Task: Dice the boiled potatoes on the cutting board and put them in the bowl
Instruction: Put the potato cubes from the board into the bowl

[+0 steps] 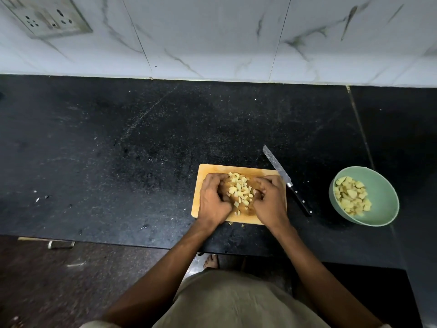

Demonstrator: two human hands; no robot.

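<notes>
diced potato mid-board between left hand and right hand

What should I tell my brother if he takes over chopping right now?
Left hand and right hand: curled fingers cupping the pile of pale yellow potato cubes on the light wooden cutting board.
Black-handled steel knife: lying on the black counter, right of the board.
Done: one batch already in the round green bowl, far right.
Left: carry this pile to the bowl; two bits fell by the board's near edge.
</notes>
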